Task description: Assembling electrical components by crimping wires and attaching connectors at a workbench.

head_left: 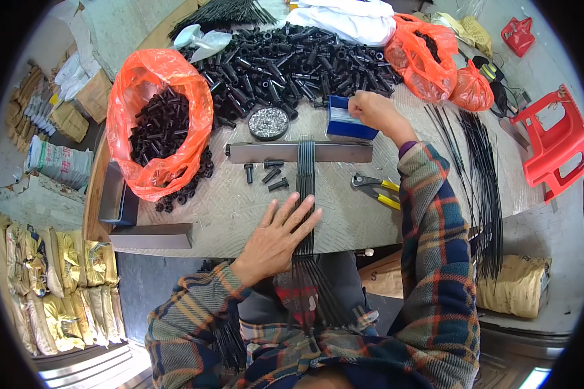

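My left hand (278, 235) lies flat with its fingers stretched out, pressing on a row of thin black rods (306, 174). The rods run side by side across a grey metal bar (259, 153) and down over the table edge towards my lap. My right hand (377, 111) reaches over a small blue box (352, 131), its fingers curled together at the opening. Pale thin pieces show inside that box; whatever the fingertips grip is too small to make out. Yellow-handled pliers (377, 188) lie between my arms. Several short black tubular parts (272, 174) rest left of the rods.
Behind the bar stands a round dish (268, 122) of small silvery bits. A large heap of black tubular parts (285, 65) covers the back. Orange plastic bags (118, 123) flank it. More black rods (483, 175) hang over the right edge, near a red stool (558, 142).
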Demonstrator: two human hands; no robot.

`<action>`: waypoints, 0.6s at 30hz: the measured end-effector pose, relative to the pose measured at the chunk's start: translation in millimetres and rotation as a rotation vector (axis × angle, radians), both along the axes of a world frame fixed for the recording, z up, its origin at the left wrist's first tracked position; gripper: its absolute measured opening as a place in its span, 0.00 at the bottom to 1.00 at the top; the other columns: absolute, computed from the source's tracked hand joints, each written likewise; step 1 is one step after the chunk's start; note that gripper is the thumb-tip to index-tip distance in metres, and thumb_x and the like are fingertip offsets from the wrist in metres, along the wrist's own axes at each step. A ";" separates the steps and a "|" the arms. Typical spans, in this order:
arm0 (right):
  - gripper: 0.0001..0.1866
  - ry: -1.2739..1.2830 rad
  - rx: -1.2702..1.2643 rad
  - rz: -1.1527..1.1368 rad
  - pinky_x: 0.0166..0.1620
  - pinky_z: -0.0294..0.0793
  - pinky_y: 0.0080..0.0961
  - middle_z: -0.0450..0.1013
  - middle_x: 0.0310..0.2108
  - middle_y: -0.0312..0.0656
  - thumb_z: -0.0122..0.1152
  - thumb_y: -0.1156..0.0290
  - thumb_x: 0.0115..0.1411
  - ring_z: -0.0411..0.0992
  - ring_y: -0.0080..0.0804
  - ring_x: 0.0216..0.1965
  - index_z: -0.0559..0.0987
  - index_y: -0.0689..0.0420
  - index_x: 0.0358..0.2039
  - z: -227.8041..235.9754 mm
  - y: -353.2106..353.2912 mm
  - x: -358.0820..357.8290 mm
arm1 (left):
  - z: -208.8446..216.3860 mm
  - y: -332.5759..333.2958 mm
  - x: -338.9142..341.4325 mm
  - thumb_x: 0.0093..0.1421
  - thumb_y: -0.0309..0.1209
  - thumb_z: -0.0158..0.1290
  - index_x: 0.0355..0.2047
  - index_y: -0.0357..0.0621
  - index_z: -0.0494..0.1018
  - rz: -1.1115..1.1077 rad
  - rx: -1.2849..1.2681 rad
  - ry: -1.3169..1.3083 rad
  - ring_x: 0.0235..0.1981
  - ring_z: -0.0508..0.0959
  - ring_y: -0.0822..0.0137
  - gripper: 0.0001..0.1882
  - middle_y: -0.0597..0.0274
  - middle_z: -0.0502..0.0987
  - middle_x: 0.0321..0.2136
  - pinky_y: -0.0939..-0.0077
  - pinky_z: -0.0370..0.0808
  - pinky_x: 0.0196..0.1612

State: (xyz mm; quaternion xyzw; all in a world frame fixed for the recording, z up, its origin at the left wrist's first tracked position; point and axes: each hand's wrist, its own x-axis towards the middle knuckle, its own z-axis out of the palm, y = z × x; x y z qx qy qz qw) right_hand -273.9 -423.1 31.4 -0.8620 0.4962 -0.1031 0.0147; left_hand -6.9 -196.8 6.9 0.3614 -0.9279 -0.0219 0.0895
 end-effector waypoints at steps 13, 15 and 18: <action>0.05 -0.449 -0.059 0.234 0.30 0.68 0.34 0.71 0.26 0.40 0.53 0.71 0.53 0.71 0.44 0.29 0.75 0.53 0.30 -21.0 69.6 47.3 | -2.8 -1.7 -2.8 0.42 0.26 0.50 0.59 0.46 0.53 0.077 -0.002 -0.071 0.62 0.51 0.57 0.40 0.59 0.50 0.62 0.54 0.50 0.60; 0.05 -0.390 -0.113 0.222 0.29 0.68 0.34 0.71 0.25 0.39 0.54 0.71 0.52 0.71 0.43 0.29 0.77 0.51 0.30 -20.8 69.5 46.6 | -4.1 -0.6 -3.1 0.43 0.27 0.50 0.59 0.46 0.53 0.088 0.003 -0.078 0.62 0.51 0.58 0.39 0.60 0.51 0.62 0.53 0.50 0.60; 0.06 -0.343 -0.145 0.146 0.29 0.68 0.35 0.71 0.25 0.39 0.55 0.70 0.51 0.71 0.43 0.28 0.79 0.50 0.30 -20.8 72.8 41.6 | -4.0 -0.7 -5.3 0.44 0.27 0.49 0.59 0.46 0.54 0.103 0.019 -0.068 0.62 0.51 0.59 0.38 0.60 0.51 0.62 0.53 0.49 0.60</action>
